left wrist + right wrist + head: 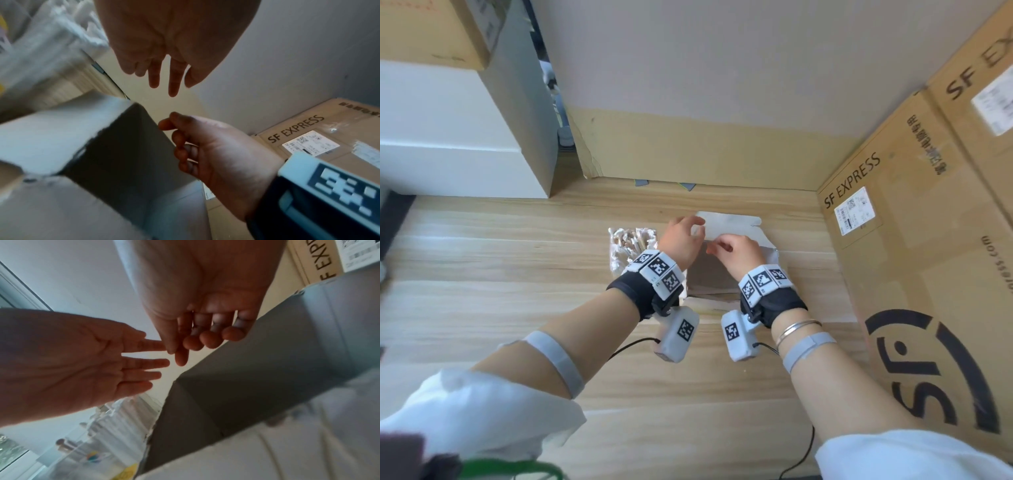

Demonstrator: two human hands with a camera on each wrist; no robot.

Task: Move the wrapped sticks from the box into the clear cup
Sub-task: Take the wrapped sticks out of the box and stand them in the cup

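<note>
Wrapped sticks [632, 240] stand packed in the clear cup [617, 255] on the wooden worktop [500, 267], just left of the small white box [717, 270], whose visible interior looks bare. Above it the left hand [681, 240] is spread and empty, the right hand [736, 251] loosely curled, fingers [211, 340] holding nothing. The transfer appears nearly or fully finished.

Your hands hover over the open box [709, 274], its raised flap [726, 222] blocking twelve o'clock. The clear cup [631, 246] crowds nine o'clock; stacked SF Express cartons [914, 240] wall off three. Bare wooden tabletop [493, 267] lies free towards eight o'clock.
</note>
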